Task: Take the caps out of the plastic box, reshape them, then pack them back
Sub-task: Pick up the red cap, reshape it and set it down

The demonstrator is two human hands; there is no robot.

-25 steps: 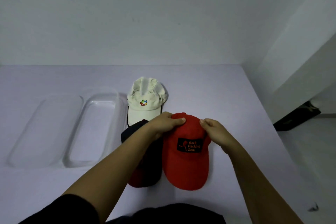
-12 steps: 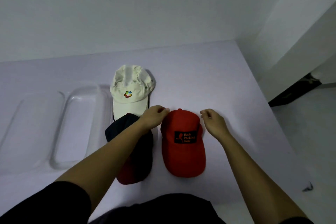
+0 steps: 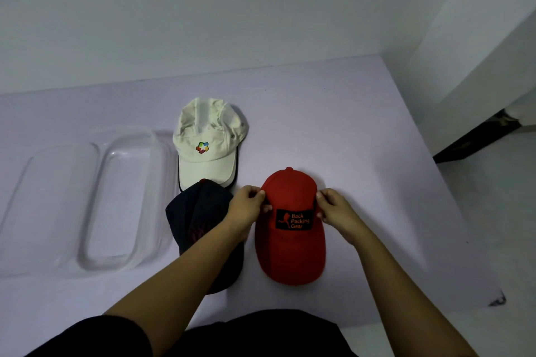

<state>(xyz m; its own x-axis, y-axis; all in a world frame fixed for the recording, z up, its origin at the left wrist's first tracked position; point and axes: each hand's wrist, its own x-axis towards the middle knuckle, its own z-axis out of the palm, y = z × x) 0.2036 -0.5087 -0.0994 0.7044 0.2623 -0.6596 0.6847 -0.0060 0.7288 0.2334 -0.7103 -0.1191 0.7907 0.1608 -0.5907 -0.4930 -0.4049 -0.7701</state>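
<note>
Lilac table (image 3: 362, 130) holds 3 caps (image 3: 207, 136) outside the plastic box (image 3: 162, 182); left hand (image 3: 246, 209) and right hand (image 3: 333, 210), beside the red cap (image 3: 290, 252) 0.5 s ago, now pinch its crown sides, so reshaping seems unfinished.

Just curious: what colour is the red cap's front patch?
Black rectangular patch with orange lettering, on the red fabric cap; head view.

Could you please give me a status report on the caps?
Left hand, right hand pinching red cap at crown sides. It sits on table, outside plastic box. Dark cap under left forearm, white cap beyond.
</note>
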